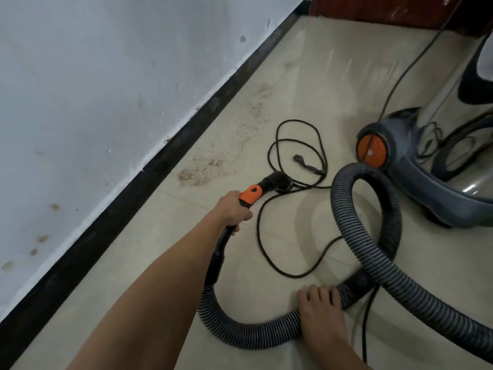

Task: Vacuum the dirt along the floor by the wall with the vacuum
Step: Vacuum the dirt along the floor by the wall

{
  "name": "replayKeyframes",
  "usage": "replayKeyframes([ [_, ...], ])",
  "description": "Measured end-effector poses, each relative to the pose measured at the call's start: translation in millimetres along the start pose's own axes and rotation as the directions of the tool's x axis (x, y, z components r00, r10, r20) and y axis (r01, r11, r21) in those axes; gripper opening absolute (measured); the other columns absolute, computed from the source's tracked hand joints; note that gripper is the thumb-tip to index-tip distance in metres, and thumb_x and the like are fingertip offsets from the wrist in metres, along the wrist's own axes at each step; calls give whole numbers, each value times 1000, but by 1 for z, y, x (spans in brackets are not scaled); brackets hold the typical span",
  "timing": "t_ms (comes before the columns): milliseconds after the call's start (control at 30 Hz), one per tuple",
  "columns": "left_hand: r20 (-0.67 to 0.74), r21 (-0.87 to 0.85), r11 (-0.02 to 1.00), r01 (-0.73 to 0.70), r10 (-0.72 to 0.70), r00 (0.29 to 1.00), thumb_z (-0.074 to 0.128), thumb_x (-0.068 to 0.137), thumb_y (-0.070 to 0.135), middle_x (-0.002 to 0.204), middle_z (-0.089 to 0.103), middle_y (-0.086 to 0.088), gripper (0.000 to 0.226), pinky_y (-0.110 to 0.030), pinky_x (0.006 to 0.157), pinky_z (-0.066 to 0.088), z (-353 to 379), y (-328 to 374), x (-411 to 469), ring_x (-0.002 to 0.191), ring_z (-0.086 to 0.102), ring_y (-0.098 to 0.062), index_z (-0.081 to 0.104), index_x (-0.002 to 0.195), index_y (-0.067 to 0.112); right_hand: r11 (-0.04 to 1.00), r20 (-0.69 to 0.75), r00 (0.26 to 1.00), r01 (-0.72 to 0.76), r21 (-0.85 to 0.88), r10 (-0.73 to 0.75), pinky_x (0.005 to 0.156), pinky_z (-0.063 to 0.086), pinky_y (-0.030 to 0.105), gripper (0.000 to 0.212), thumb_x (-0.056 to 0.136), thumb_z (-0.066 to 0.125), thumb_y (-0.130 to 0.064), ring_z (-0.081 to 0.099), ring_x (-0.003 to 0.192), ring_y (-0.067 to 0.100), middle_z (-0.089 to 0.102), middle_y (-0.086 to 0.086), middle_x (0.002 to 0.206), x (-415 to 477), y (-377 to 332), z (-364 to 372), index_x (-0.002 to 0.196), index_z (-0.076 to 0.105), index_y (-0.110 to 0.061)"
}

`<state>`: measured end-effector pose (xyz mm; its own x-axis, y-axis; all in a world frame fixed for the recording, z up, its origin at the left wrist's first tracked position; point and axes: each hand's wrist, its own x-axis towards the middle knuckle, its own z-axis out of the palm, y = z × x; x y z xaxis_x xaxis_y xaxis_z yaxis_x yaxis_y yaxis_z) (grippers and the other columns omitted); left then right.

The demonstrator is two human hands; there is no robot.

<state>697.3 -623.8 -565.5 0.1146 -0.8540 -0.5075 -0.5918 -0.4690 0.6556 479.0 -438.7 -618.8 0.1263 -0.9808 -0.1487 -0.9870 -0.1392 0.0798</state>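
Frame edge crops the vacuum [416, 166]. Both grips closed: left hand [234, 209] round its handle [252, 194], right hand [320, 305] round the hose [253, 336]

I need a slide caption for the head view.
Left hand aims the vacuum nozzle at dirt beside the wall; right hand holds the hose.

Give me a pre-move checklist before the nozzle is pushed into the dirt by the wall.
1. Left hand grips the handle: ok.
2. Right hand holds the hose: ok.
3. Nozzle reaches the dirt: not ok, it stops short.
4. Cord clear of nozzle: not ok, its loops lie against it.
5. Vacuum switched on: cannot tell.
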Motion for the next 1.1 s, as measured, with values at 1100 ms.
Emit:
replayKeyframes([
  [1100, -366, -441, 885, 148, -328, 871, 65, 80, 8, 76, 62, -22, 22, -35, 44, 54, -34, -134, -70, 46, 57, -28, 51, 96, 12, 998, -160, 985, 68, -3, -68, 60, 53, 53, 34, 69, 31, -15, 57, 57, 38, 56, 16, 61, 4, 0, -4, 62, 64, -9],
])
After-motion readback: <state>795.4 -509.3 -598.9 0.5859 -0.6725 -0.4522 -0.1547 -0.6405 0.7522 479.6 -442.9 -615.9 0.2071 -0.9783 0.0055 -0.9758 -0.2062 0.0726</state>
